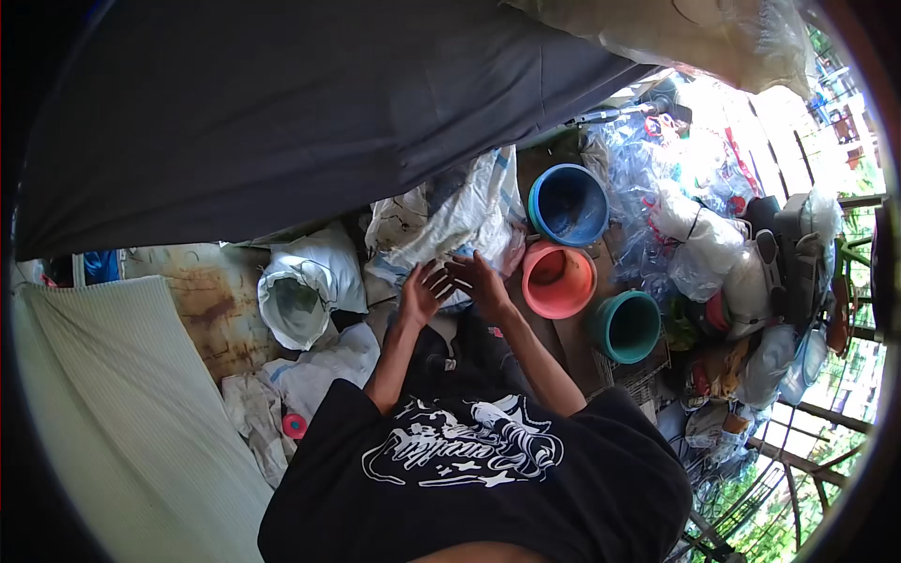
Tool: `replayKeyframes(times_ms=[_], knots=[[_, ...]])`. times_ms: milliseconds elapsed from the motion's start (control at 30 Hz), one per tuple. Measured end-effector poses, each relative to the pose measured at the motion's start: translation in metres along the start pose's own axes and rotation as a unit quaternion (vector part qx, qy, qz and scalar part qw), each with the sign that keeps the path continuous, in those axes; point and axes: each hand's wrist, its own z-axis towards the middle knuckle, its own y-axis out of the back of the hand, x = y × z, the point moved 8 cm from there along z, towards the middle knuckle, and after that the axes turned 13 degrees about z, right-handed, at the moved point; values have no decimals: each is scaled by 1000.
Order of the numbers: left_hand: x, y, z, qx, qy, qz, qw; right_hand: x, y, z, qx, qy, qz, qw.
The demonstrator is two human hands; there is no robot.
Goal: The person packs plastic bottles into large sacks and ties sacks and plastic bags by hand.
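My left hand (425, 296) and my right hand (481, 287) are side by side in front of my body, palms partly turned toward each other. The fingers of both are spread apart, and I see nothing held in either. Just beyond them lies a large white woven sack (465, 220), crumpled; I cannot tell whether my fingertips touch it. Right of my right hand, a red bucket (587, 281) shows its open mouth. A blue bucket (537, 202) stands behind it, and a green bucket (606, 352) is nearer to me.
An open-mouthed white sack (343, 267) stands at the left, with more crumpled sacks (328, 368) nearer me. Dark cloth (282, 113) hangs across the top, and a pale striped cloth (141, 394) at far left. Clear plastic bags (629, 178) pile up at the right.
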Motion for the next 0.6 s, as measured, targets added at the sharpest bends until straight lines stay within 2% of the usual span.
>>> replayKeyframes(times_ms=[67, 100, 167, 200, 300, 367, 500, 600], knots=[[-24, 5, -28, 15, -45, -138, 989, -13, -31, 1, 50, -17, 224, 973], [58, -83, 25, 108, -19, -237, 965, 61, 37, -63, -30, 19, 116, 993], [6, -20, -20, 99, -50, -214, 970, 4, -22, -27, 23, -24, 239, 970], [-42, 31, -69, 64, -72, -173, 980, -46, -75, -2, 51, -58, 272, 959], [-57, 91, -90, 17, -109, -141, 984, -91, -109, 27, 68, -97, 233, 965], [-68, 139, -111, 14, -141, -173, 975, -129, -144, 45, 57, -137, 204, 968], [-85, 249, -162, -55, -194, -208, 957, -227, -218, 82, 83, -210, 146, 963], [-74, 319, -204, -100, -205, -246, 942, -299, -250, 110, 84, -222, 75, 968]])
